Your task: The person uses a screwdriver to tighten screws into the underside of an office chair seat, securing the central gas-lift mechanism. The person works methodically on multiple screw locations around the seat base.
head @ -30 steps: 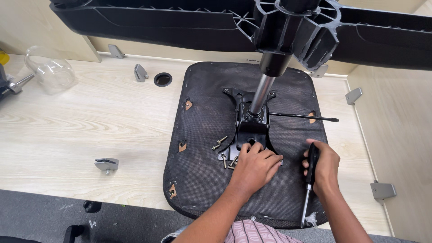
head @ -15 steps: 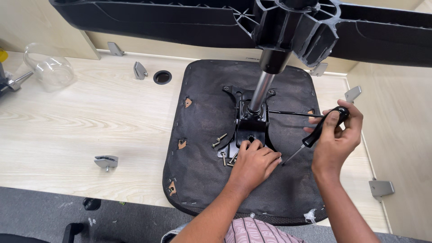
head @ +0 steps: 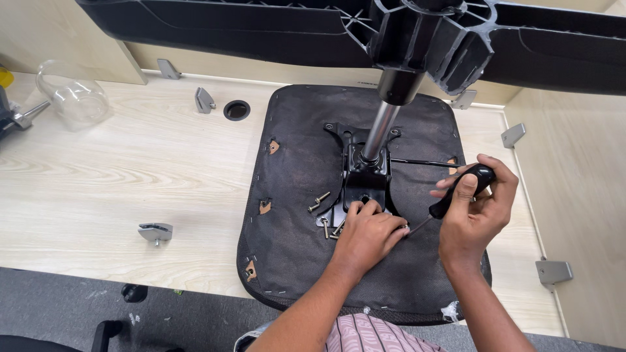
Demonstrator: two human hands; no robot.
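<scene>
Head view looks down on an upturned black fabric-covered chair seat point(head: 297, 261) lying on the pale wood-grain counter point(head: 117, 182). A black metal mounting plate point(head: 358, 176) sits at its middle, with a silver gas-lift column point(head: 380, 132) rising to the black plastic chair base point(head: 430, 32). The left hand point(head: 366, 236) rests on the plate's near edge, fingers curled down; whether it grips anything I cannot tell. The right hand point(head: 476, 212) is closed around a black-handled screwdriver point(head: 460, 189), whose tip points down-left beside the left hand. Loose silver bolts point(head: 319, 201) lie on the seat just left of the plate. A clear plastic jar point(head: 72, 94) lies far left.
</scene>
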